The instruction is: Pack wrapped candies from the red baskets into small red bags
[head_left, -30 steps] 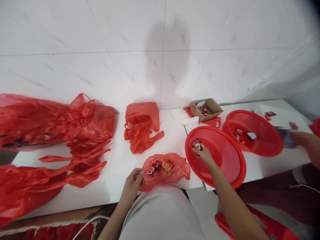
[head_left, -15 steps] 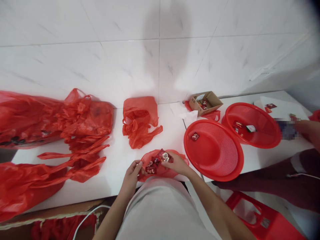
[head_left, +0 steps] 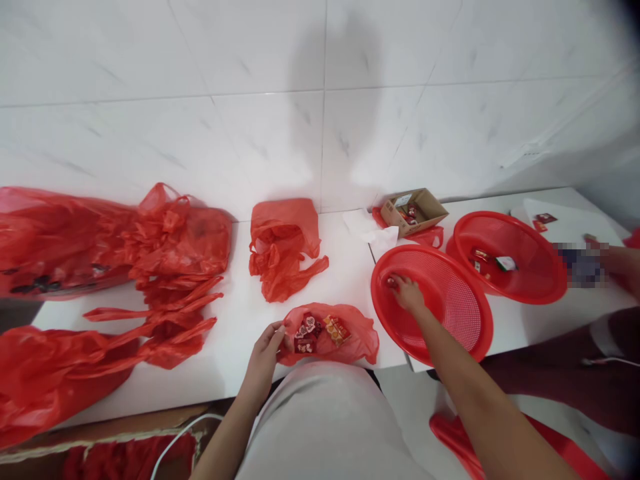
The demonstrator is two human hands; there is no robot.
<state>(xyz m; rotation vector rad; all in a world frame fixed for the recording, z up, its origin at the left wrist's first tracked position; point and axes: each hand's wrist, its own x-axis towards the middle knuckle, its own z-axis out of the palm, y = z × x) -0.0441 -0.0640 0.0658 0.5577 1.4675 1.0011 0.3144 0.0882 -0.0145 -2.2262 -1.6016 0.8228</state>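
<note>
My left hand [head_left: 267, 348] pinches the left edge of a thin red plastic bag [head_left: 367, 337] lying flat at the table's front. On that bag are several dark red snack packets [head_left: 306, 333] and an orange-yellow packet [head_left: 337, 330]. My right hand [head_left: 409, 293] reaches into the nearer red plastic basket [head_left: 483, 300], its fingers closed on a small dark red packet [head_left: 391, 283] by the left wall. The fingers partly cover this packet.
Behind the basket stands a cardboard box [head_left: 425, 212] with small packets. A second red basket [head_left: 543, 267] holds a few items, near a co-worker's arm [head_left: 623, 261]. A folded red bag [head_left: 285, 227] lies mid-table; filled red bags [head_left: 180, 233] crowd the left.
My right hand has left the packets on the bag and moved right into the nearer basket. The orange-yellow packet now shows. My left hand stays at the bag's edge.
</note>
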